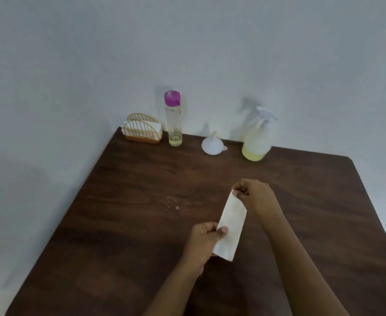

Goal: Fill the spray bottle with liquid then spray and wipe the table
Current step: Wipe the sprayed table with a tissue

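Dark brown wood of the table (119, 224) spreads under both my hands, with a pale wall behind its far edge.

My left hand (204, 242) grips the near end of a folded white napkin (230, 226), thumb pressed on top and fingers curled beneath it. My right hand (256, 195) pinches the far end of the same napkin between fingertips and thumb, so the strip stretches from one hand to the other. Whether it touches the wood I cannot tell.

Just left of my right hand, and beyond my left, a few small droplets (172, 205) glisten on the table.

Well beyond my right hand, at the far edge by the wall, stands the spray bottle (257, 137), upright, white trigger head on, pale yellow liquid filling its bottom part. To its left a white funnel (213, 144) sits mouth down with the spout pointing up. Further left is a tall clear bottle (174, 119) with a purple cap and a little yellowish liquid at its base. Just beside that, at the far left corner, a gold wire holder (143, 131) keeps more white napkins.
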